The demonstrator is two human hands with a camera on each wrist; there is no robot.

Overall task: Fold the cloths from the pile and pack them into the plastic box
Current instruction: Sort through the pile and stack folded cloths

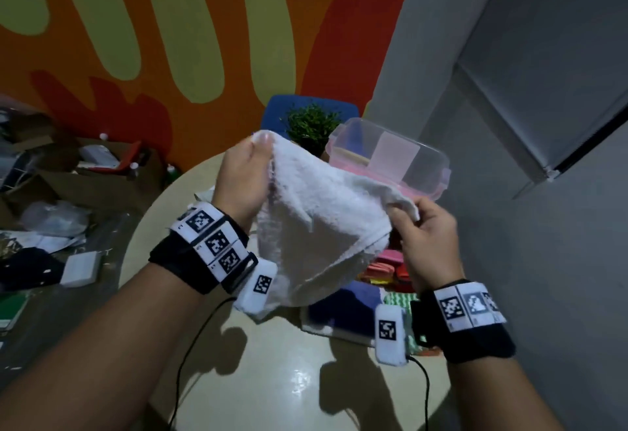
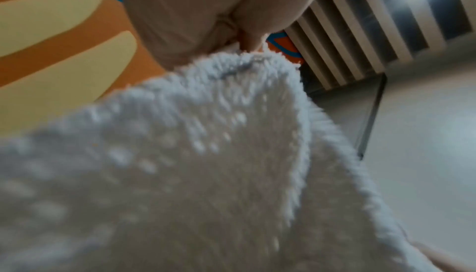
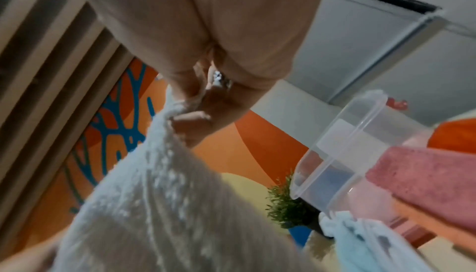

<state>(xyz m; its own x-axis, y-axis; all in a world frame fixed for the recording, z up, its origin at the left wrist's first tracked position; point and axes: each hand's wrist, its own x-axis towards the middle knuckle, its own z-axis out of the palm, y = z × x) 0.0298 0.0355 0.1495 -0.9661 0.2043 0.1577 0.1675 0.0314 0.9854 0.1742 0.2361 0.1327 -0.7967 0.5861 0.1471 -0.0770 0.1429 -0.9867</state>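
I hold a white terry cloth (image 1: pixel 316 223) up in the air over the table. My left hand (image 1: pixel 244 175) pinches its upper left corner, and my right hand (image 1: pixel 424 233) pinches the opposite corner lower on the right, so the cloth sags between them. The left wrist view is filled by the white cloth (image 2: pixel 206 164) with my left hand (image 2: pixel 206 15) above it. In the right wrist view my right hand (image 3: pixel 203 68) grips the cloth (image 3: pixel 159 184). Behind stands the clear plastic box (image 1: pixel 390 155) with pink clips. The pile of coloured cloths (image 1: pixel 380 267) lies under my right hand.
The round pale table (image 1: pixel 272 379) carries a small green plant (image 1: pixel 312 124) behind the cloth. A blue chair (image 1: pixel 275 114) stands beyond it. Cardboard boxes and clutter (image 1: pixel 68 192) cover the floor at left. A grey wall and door (image 1: pixel 543 90) are close on the right.
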